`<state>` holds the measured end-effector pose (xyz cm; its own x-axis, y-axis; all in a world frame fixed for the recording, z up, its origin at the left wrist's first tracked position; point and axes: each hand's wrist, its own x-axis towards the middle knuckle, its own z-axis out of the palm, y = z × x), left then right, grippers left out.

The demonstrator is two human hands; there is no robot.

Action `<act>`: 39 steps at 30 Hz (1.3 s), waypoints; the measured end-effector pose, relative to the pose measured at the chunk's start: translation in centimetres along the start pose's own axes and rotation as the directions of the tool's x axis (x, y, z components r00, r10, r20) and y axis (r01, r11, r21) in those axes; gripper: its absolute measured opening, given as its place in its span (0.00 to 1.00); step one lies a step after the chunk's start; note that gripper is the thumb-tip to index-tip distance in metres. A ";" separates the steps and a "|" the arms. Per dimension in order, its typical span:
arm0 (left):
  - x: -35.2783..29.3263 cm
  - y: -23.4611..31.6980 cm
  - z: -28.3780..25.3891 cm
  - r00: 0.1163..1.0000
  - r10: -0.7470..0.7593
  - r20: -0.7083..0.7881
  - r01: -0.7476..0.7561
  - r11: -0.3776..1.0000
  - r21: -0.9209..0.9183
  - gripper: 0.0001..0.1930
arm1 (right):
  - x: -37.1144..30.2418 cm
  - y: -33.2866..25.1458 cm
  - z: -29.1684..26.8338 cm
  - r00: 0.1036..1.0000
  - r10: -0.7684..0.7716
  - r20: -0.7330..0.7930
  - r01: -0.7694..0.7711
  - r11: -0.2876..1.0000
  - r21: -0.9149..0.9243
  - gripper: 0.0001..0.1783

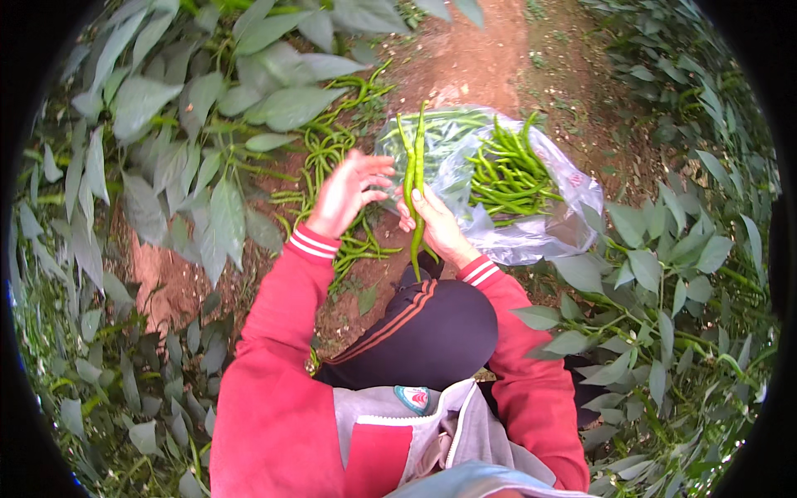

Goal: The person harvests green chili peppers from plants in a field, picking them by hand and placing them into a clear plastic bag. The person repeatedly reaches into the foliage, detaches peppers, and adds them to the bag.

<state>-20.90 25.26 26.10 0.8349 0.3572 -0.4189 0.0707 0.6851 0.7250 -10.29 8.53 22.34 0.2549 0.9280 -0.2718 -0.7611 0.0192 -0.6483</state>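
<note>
Two or so long green chili peppers [417,170] stand upright in my right hand [437,221], its fingers and thumb closed round them. Just to the left, my left hand [347,192] is raised with its fingers apart and nothing in it. More loose green chili peppers [328,153] lie on the soil beyond and below my left hand. Right of my right hand, a clear plastic bag [573,187] lies open with a heap of green chili peppers [512,173] in it. Its left part covers further peppers, seen dimly through the film.
Leafy pepper plants [224,199] crowd the left side, some leaves hanging near my left arm. More plants [656,266] reach in at the right, touching my right sleeve. A reddish dirt path [477,58] runs away between the rows. My bent knee [448,324] is below my hands.
</note>
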 end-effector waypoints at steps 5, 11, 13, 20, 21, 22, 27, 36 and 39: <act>2.6 -4.2 5.3 0.993 0.016 0.116 -0.078 0.828 0.555 0.15 | -0.6 -0.4 -2.1 0.998 -0.013 -0.059 -0.003 0.965 -0.262 0.21; 7.4 -2.5 7.2 0.980 0.115 0.165 -0.199 0.685 0.701 0.10 | -4.4 -7.2 -7.5 0.763 -0.646 0.035 0.072 0.032 -0.997 0.14; 9.0 -0.7 7.2 0.936 0.227 0.269 -0.328 0.281 0.902 0.14 | -6.4 -10.5 -10.7 0.403 -0.912 -0.081 -0.290 -0.044 -0.956 0.19; 15.1 -9.7 14.1 0.870 -0.202 0.449 -0.485 -0.193 0.853 0.12 | -10.4 -15.7 -22.5 0.257 -0.913 -0.316 -0.893 -0.099 -0.440 0.40; 16.3 -12.6 15.9 0.873 -0.236 0.427 -0.471 -0.182 0.863 0.11 | -10.5 -15.9 -23.8 0.300 -0.887 -0.351 -0.903 -0.145 -0.404 0.38; 17.5 -15.4 17.5 0.876 -0.242 0.418 -0.464 -0.180 0.867 0.10 | -10.5 -16.1 -25.0 0.239 -0.840 -0.487 -0.891 0.010 -0.455 0.34; 25.6 -25.2 23.0 0.788 0.029 0.616 -0.595 -0.226 0.771 0.10 | -9.7 -17.8 -27.7 0.062 -0.869 -0.492 -0.643 0.342 -0.685 0.14; 30.3 -24.5 19.7 0.905 -0.157 0.395 -0.356 -0.788 0.502 0.46 | -7.5 -22.6 -22.3 0.017 -0.855 -0.518 -0.639 0.389 -0.663 0.12; 30.1 -25.4 20.6 0.941 -0.206 0.270 -0.305 -0.863 0.403 0.34 | -6.3 -22.8 -18.5 0.318 -0.937 -0.146 -0.712 -0.134 -0.690 0.29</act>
<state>13.71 5.50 6.30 0.9179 0.0235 -0.3962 -0.0953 -0.9560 -0.2774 16.51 -4.65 25.64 0.8810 0.2227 0.4173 0.3320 -0.9195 -0.2103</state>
